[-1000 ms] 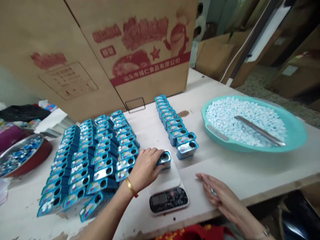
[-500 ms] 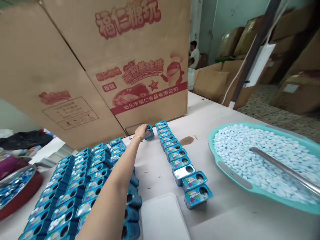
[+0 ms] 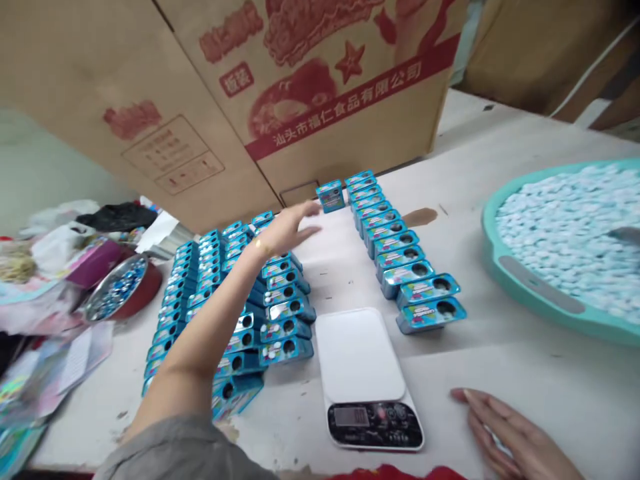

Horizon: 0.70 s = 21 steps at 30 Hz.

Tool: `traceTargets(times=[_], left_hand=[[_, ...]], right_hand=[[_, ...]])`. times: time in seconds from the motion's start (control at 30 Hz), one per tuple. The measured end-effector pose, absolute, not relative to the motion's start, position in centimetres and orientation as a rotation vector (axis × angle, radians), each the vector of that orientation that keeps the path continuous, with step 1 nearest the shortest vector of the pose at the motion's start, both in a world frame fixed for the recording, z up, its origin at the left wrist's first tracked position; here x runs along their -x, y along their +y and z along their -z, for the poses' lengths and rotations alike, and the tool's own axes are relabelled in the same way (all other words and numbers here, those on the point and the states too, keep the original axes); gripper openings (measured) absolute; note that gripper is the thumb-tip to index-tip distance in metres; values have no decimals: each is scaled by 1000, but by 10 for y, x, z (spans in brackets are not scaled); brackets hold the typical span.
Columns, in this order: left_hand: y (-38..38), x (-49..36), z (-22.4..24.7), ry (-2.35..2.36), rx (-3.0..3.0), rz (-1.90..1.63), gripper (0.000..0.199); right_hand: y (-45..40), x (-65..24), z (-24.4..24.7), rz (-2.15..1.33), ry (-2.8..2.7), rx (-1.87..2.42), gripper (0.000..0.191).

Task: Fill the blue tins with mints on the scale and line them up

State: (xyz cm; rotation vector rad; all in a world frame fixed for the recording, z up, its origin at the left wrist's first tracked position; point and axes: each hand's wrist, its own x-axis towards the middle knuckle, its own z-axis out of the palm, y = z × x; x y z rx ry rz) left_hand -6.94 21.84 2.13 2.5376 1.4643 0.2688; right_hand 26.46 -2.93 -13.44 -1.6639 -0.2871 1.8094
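My left hand (image 3: 290, 230) is raised over the rows, fingers apart and holding nothing. Just beyond its fingertips a small blue candy box (image 3: 331, 198) stands alone against the big carton. To the right runs a single line of similar boxes (image 3: 395, 230), each with a dark round hole in its top. Below the hand are several packed rows of blue boxes (image 3: 287, 310), some with white candies on top. My right hand (image 3: 520, 433) lies low at the right, beside a white kitchen scale (image 3: 360, 353); its fingers are curled together, and a pale bit shows between them, too unclear to name.
A large printed carton (image 3: 350, 127) closes off the back. At the right is a turquoise basin (image 3: 505, 267) full of pale blue candies (image 3: 575, 233). On the left sit a red bowl (image 3: 150, 287) of shiny blue wrapped pieces, plastic bags and a purple box (image 3: 95, 260).
My left hand has let go of the lone blue box by the carton and drawn back from it. The view has tipped down, bringing the whole scale and my right hand into sight.
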Motion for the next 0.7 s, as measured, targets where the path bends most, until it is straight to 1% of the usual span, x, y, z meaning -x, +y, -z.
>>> traceTargets(times=[0.07,0.13,0.2,0.27,0.37,0.4,0.47,0.6,0.7], left_hand=[[139,73,-36,1353,-2595,-204,24],[66,75,-37,1337,-2614,-98,18],[14,78,-22,1471,-2641,-15,21],[-15,80,1,1595,-2679,58,21],[-28,80,24,1760,-2739,86,9],[-29,78,24,1794,-2753,85,9],[-28,71,15,1808,-2771,94,12],[-19,42,-20,1692,-2813,115,18],[-4,12,-28,1538,-2867,108,22]], right_hand=[[-29,-266,135,-1844,-302,1648,51],[-30,-266,136,-1871,-370,1607,50],[-31,-265,137,-1892,-457,1552,49],[-32,-264,136,-1896,-523,1508,47],[-33,-262,132,-1890,-574,1456,44],[-33,-262,131,-1896,-579,1436,43],[-33,-262,130,-1912,-579,1402,41],[-32,-263,131,-1909,-561,1334,39],[-31,-265,132,-1902,-554,1297,38]])
